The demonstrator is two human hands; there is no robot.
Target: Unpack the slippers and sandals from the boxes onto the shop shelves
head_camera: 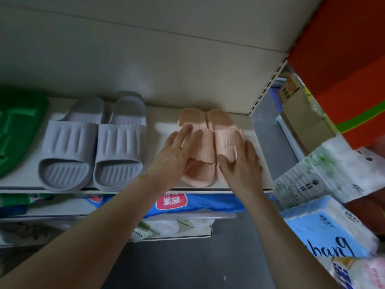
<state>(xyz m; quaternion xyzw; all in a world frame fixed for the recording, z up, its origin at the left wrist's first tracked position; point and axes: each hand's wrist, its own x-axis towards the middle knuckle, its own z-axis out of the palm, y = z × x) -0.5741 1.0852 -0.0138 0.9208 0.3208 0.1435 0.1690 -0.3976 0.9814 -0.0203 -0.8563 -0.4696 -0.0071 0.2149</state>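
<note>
At the shelf's left edge lies a green thing, probably another slipper, only partly in view. Next to it a grey pair sits squarely, toes at the front edge. Towards the right end, the left hand lies flat with straight fingers on the strap of the left slipper of the pink slippers, gripping nothing. The right hand, fingers also straight, presses against the outer side of the right slipper, thumb over its strap. The pink pair rests on the shelf, side by side and touching, near the right front corner. The step looks like squaring up a pair just placed. Next would likely be letting go and fetching more stock. Off the right end, tissue packs crowd the aisle.
</note>
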